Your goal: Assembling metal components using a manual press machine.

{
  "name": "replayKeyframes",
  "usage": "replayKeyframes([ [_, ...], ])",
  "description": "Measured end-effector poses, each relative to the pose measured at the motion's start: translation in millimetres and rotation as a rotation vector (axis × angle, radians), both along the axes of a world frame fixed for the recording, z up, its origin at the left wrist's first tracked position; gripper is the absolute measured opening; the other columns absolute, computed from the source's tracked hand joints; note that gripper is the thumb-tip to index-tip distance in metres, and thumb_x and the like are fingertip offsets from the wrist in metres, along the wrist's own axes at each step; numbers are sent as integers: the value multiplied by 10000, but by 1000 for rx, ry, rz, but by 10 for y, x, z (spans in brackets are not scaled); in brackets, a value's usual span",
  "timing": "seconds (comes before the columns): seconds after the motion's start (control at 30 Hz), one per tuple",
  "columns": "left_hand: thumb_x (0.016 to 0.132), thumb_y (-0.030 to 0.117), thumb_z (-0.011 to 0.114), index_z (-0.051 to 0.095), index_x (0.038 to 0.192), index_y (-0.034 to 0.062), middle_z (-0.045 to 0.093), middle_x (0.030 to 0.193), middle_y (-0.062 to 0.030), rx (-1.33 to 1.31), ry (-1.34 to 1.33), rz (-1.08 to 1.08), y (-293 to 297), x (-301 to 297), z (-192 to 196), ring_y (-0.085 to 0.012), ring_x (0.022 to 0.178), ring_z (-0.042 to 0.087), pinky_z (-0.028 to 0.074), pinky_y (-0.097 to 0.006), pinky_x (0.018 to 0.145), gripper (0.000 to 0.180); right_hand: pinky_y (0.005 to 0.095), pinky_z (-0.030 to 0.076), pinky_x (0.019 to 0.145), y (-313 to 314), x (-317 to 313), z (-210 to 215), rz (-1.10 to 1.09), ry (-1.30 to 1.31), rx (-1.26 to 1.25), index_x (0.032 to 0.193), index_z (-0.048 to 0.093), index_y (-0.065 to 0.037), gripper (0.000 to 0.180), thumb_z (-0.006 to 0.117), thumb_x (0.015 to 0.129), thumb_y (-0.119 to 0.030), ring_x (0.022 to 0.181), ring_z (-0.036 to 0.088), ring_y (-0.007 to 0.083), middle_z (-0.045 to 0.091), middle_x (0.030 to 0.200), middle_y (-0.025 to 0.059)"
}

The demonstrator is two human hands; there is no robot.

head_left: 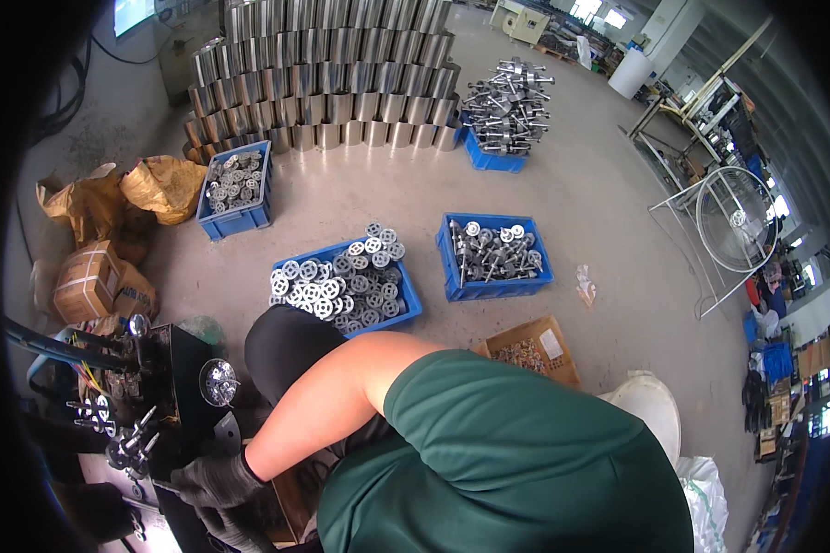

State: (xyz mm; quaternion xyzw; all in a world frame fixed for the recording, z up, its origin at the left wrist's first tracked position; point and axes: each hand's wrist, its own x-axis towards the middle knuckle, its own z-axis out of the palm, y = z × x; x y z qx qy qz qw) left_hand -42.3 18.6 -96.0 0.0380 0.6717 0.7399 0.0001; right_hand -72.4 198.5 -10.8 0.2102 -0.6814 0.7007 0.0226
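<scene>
Wearer's own hands out of view. Co-worker's gloved hand, fingers curled, grip unclear, rests low beside the dark machine at left. Beyond, on the floor: blue crate of cast wheels, then stacked steel cylinders.

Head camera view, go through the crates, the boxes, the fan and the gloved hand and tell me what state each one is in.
Middle blue crate: heaped with round metal wheels.
Right blue crate: holds shafted parts.
Far-left blue crate: part filled.
Open cardboard box: small parts inside.
Taped carton: closed.
Fan: tilted.
Gloved hand: on the machine; side unclear.
</scene>
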Motion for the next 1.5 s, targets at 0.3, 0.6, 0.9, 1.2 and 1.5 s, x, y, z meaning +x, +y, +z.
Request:
replayKeyframes([
  [0.3, 1032, 360, 596, 615, 1242, -7, 650, 1130, -69, -334, 192, 6, 344, -20, 292, -181, 992, 599, 490, -338, 902, 423, 290, 520, 799, 1378, 167, 1178, 59, -42, -650, 1134, 648, -51, 235, 624, 1021, -256, 910, 608, 96, 635, 945, 11],
  [0.6, 976, 78, 636, 617, 1233, -14, 672, 1073, -80, -531, 8, -244, 285, 325, 222, -174, 1001, 630, 496, -316, 946, 273, 240, 536, 571, 4123, 339, -360, -572, -672, -54, 1225, 643, -27, 399, 697, 948, -309, 634, 616, 108, 634, 829, 25],
  [0.9, 925, 26, 647, 654, 1148, -19, 674, 1047, -134, -689, -113, -235, -24, 508, -178, -234, 994, 658, 518, -342, 918, 228, 405, 538, 927, 4853, 545, -1794, -594, -761, 1163, 1149, 746, -92, 350, 705, 839, -250, 1035, 712, 306, 741, 1098, 173],
  [1.2, 925, 65, 658, 651, 1154, -21, 679, 1064, -169, -817, -96, -244, -116, 520, -230, -274, 982, 674, 530, -371, 895, 245, 454, 583, 826, 4826, 70, -1822, -288, -591, 1689, 1036, 785, -59, 282, 590, 864, -168, 1015, 731, 349, 742, 1083, 209],
  [1.5, 921, 82, 675, 639, 1148, -10, 666, 1030, -180, -900, -35, -314, -53, 453, -246, -305, 965, 680, 538, -382, 876, 248, 474, 565, 844, 4497, -183, -2106, -145, -388, 1924, 1011, 795, -52, 315, 537, 902, -197, 1001, 733, 352, 749, 1074, 209],
])
